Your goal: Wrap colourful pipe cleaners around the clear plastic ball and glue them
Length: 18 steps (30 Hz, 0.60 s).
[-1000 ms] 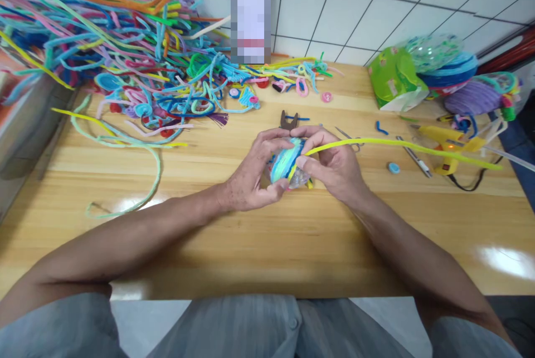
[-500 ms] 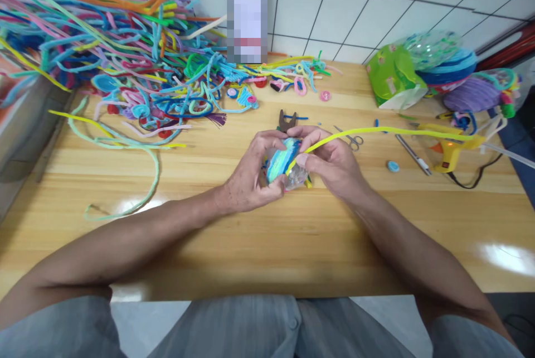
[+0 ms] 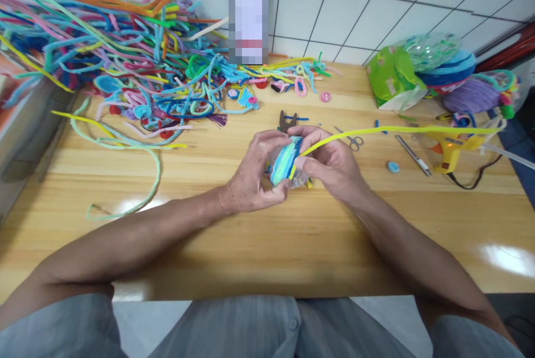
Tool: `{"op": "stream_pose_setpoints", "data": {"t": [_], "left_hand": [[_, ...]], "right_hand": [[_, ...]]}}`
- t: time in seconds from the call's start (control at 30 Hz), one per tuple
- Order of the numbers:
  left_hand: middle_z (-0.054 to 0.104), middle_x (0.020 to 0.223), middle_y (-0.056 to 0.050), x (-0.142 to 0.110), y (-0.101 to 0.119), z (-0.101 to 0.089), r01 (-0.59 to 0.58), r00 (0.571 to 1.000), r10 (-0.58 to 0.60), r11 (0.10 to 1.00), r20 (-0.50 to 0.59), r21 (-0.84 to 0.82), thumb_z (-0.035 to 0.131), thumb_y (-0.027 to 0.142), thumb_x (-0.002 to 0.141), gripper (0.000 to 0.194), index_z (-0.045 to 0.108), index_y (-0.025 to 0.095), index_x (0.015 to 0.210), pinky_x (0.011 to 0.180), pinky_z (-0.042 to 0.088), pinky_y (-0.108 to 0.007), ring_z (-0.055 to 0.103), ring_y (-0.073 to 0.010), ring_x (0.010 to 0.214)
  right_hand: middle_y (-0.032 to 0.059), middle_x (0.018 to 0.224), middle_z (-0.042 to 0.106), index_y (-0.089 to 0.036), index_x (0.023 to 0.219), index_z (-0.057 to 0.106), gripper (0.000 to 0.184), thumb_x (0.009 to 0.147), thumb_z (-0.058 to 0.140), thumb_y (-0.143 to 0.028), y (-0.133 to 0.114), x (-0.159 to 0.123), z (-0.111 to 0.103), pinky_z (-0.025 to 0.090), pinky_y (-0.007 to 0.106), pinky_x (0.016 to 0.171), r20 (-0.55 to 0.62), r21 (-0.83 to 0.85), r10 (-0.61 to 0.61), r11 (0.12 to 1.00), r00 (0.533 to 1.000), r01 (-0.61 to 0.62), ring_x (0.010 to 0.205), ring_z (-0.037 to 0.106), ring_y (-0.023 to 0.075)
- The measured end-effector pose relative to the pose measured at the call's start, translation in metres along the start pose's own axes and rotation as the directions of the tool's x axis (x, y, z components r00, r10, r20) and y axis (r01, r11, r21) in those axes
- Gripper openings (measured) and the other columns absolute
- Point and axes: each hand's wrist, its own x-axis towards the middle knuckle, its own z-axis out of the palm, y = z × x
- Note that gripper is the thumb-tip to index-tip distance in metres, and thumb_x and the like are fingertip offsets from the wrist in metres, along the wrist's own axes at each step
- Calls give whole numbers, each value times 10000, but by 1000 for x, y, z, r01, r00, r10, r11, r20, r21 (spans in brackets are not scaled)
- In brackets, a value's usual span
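Between my hands is a small clear plastic object (image 3: 284,161) banded with blue, turquoise and pale green fuzzy strips. My left hand (image 3: 258,174) wraps round its left side, thumb at the bottom and fingers over the top. With thumb and fingers, my right hand (image 3: 330,160) pinches a long yellow pipe cleaner (image 3: 376,130) against the object's right side. Its free length arcs to the right, passing over the yellow glue gun (image 3: 449,151). Part of the object is hidden by my fingers. Dark-handled pliers (image 3: 287,121) lie just behind my hands.
A large heap of coloured pipe cleaners (image 3: 125,51) covers the back left. Scissors (image 3: 355,141), a craft knife (image 3: 413,155) and a blue disc (image 3: 393,167) lie to the right. A green packet (image 3: 393,76) stands at the back right, before the tiled wall (image 3: 317,6).
The yellow pipe cleaner's free end has shifted further right. The banded object has turned slightly in my hands, which stay in nearly the same place.
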Motion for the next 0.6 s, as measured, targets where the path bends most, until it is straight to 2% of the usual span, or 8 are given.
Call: {"op": "stream_pose_setpoints", "data": {"t": [0.2,0.37,0.6], "left_hand": [[550,1525,-184,-1,-3,0,9,998,-8,1000,65,-15,652,558,1040,677,433,282,1618,1203,520,-634,538,-368,1469],[523,1558,-204,-3,-3,0,16,997,-12,999,76,-48,727,487,1000,741,416,254,1631,1218,522,-621,518,-374,1501],[517,1543,-196,-4,-1,-1,26,996,-22,999,86,-45,741,460,996,739,407,266,1626,1198,536,-616,517,-368,1494]], "right_hand": [[68,1337,712,-256,836,690,348,761,984,-427,3,3,-1,581,475,1101,5,8,3,1000,1000,-3,1289,675,285],[64,1332,705,-258,856,690,320,774,970,-389,4,3,-1,558,484,1142,17,23,-8,1000,1000,8,1301,667,279],[50,1342,698,-258,851,697,344,749,986,-414,8,4,-2,591,423,1027,-1,97,37,995,999,-37,1265,675,264]]}}
